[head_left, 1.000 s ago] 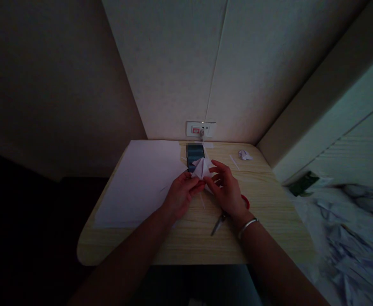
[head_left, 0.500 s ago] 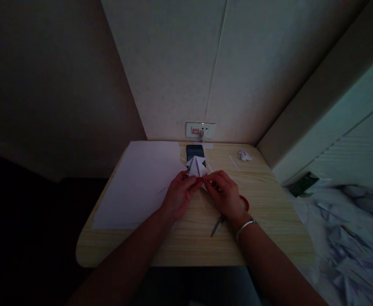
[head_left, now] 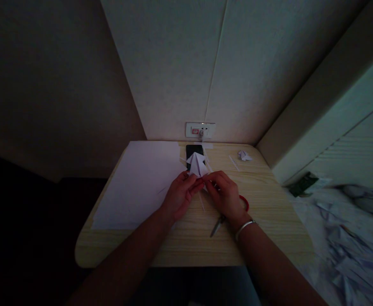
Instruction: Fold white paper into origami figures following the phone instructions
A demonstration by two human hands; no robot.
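A small folded white paper shape (head_left: 197, 165) stands pointed upward over the middle of the wooden table (head_left: 269, 221). My left hand (head_left: 180, 196) pinches its lower left edge, fingers closed. On the shape's lower right edge my right hand (head_left: 225, 194) pinches too, fingers curled, with a metal bangle on the wrist. Both hands meet just below the paper.
A large white sheet (head_left: 141, 182) covers the table's left half. A dark phone (head_left: 194, 150) lies behind the paper shape, below a wall socket (head_left: 200, 129). Red-handled scissors (head_left: 220, 221) lie under my right wrist. A crumpled paper scrap (head_left: 244, 155) sits at the back right. Loose papers (head_left: 348, 255) are piled right of the table.
My right hand's fingers have closed from spread to a pinch on the paper. The paper shape has narrowed and shifted slightly left, showing more of the phone.
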